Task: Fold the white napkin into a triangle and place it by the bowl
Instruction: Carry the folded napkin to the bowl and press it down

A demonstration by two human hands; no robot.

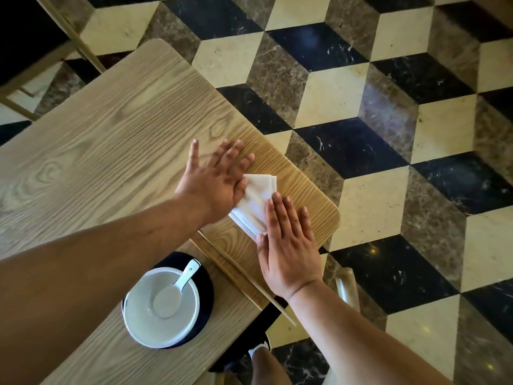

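A folded white napkin (pixel 256 200) lies on the wooden table (pixel 111 140) near its right edge. My left hand (pixel 216 179) lies flat with fingers spread, its heel pressing the napkin's left part. My right hand (pixel 288 245) lies flat too, fingers together, covering the napkin's lower right corner. Only the strip of napkin between the two hands shows. A white bowl (pixel 144 320) with a white spoon (pixel 175 290) in it stands on a dark plate (pixel 206 293) nearer to me, below the napkin and to its left.
A pair of chopsticks (pixel 249 276) lies diagonally between the bowl and my right hand. The table's right edge and rounded corner (pixel 334 215) are close beside the napkin. A patterned tile floor (pixel 388 134) lies beyond. A chair frame (pixel 41 65) stands at the far left.
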